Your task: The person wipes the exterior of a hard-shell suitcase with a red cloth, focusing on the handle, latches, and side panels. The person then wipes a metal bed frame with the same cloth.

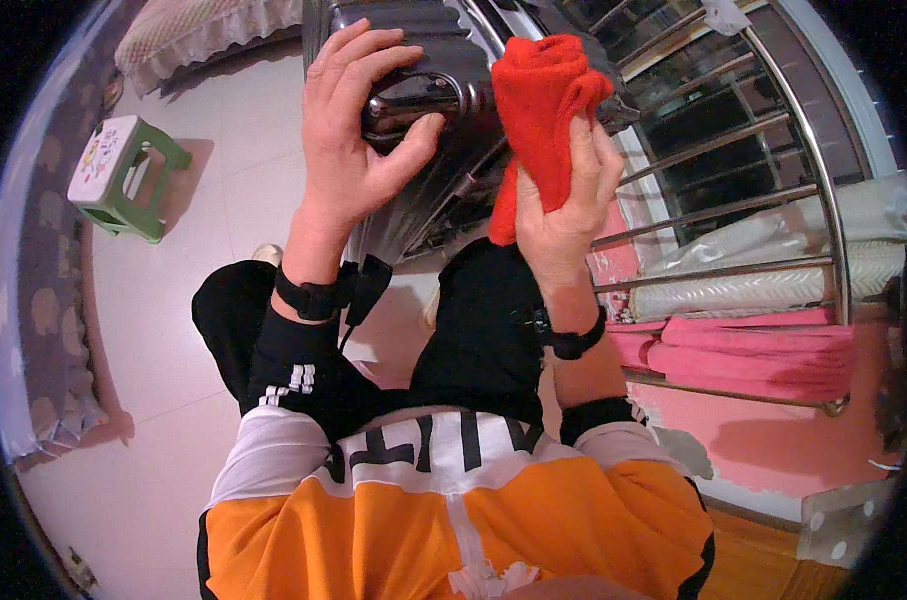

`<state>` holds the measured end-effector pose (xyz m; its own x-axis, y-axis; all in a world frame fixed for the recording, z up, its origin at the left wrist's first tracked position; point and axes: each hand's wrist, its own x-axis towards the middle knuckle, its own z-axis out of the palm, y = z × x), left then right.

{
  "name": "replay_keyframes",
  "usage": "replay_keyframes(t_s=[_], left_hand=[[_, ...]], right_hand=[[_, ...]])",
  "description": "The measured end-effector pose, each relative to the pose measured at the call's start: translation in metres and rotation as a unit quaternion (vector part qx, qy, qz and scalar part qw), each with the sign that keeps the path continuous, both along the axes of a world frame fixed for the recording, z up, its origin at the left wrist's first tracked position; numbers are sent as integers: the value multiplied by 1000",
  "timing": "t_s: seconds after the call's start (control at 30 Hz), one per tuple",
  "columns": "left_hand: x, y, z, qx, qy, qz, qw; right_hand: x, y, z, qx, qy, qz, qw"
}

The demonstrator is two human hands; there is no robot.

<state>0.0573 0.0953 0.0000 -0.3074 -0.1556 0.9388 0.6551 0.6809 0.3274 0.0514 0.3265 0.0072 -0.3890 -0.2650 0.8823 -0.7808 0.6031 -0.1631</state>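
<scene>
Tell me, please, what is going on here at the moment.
A person holds a bunched red cloth up in the right hand, beside a black suitcase. The left hand is open at the suitcase's handle, thumb apart from the fingers; whether it touches the handle is hard to tell. A green and white stool stands on the floor to the left, and pink cloth hangs on the metal rails to the right.
</scene>
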Motion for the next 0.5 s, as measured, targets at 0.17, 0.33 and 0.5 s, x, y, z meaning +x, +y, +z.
replay_keyframes(t_s=[0.17, 0.33, 0.5], left_hand=[[0, -2, 0, 1, -3, -13, 1000], [2, -4, 2, -5, -26, -16, 1000], [1, -13, 6, -30, -25, -2, 999]], right_hand=[[19, 5, -27, 2, -34, -7, 999], [37, 10, -49, 30, -160, 14, 987], [40, 34, -51, 84, -219, 22, 972]])
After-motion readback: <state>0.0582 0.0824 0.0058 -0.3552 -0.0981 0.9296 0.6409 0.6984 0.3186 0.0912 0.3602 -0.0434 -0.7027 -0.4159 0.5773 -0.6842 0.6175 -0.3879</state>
